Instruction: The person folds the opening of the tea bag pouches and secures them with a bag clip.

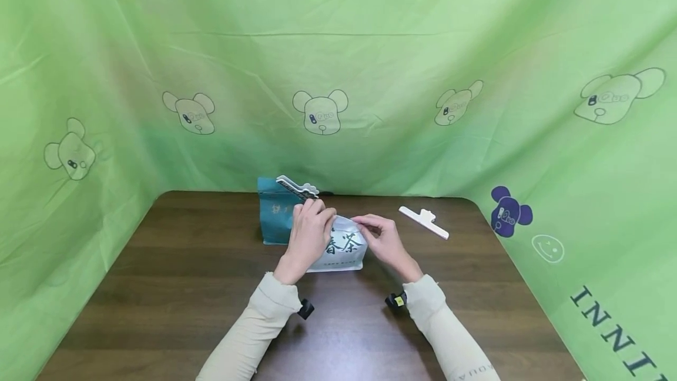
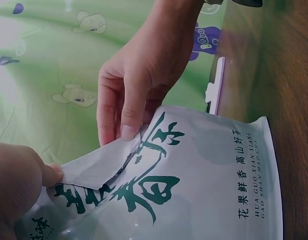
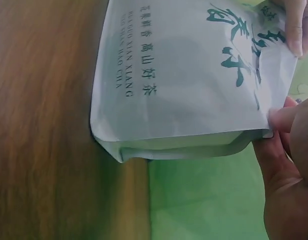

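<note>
A whitish tea bag with green Chinese characters stands upright on the table, its top edge folded over toward the front. At the left end of that fold, my left hand pinches the top between thumb and fingers. My right hand pinches the right end, thumb in front and fingers behind, as the right wrist view shows. Behind the left hand stands a teal bag, partly hidden. Near its top is a white and black sealing clip; whether it grips the bag I cannot tell.
A white sealing clip lies on the brown wooden table, to the right of my right hand. Green cloth with bear drawings hangs around the table's back and sides.
</note>
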`<state>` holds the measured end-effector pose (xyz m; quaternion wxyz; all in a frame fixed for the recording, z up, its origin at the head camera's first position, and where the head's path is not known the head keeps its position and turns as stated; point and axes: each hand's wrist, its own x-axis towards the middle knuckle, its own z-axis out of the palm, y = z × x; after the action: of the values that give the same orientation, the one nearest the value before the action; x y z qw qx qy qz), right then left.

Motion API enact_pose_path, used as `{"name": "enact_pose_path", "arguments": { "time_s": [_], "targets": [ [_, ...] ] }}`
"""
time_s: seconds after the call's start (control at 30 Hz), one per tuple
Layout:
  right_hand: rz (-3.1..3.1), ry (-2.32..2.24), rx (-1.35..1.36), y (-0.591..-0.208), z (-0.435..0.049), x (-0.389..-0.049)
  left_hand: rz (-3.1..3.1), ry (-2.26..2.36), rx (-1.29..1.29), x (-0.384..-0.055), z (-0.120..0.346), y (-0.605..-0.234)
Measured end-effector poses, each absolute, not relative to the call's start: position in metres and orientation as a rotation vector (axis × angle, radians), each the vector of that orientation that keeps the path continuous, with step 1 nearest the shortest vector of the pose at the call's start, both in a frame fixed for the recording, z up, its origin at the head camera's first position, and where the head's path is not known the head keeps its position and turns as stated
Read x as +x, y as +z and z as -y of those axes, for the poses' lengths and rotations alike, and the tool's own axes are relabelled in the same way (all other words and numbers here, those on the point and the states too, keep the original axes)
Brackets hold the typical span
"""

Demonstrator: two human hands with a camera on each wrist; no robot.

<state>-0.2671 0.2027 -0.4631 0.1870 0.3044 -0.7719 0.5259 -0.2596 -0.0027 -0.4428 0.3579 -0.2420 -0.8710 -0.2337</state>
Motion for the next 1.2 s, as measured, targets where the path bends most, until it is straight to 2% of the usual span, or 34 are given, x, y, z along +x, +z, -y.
{"name": "enact_pose_path", "arguments": {
  "time_s": [1.2],
  "targets": [
    [2.219, 1.458, 0.820, -0.4635, -0.2121, -0.2643, 2.271, -0.626, -0.616, -0.2608, 0.0024, -0.4404]
  ]
}}
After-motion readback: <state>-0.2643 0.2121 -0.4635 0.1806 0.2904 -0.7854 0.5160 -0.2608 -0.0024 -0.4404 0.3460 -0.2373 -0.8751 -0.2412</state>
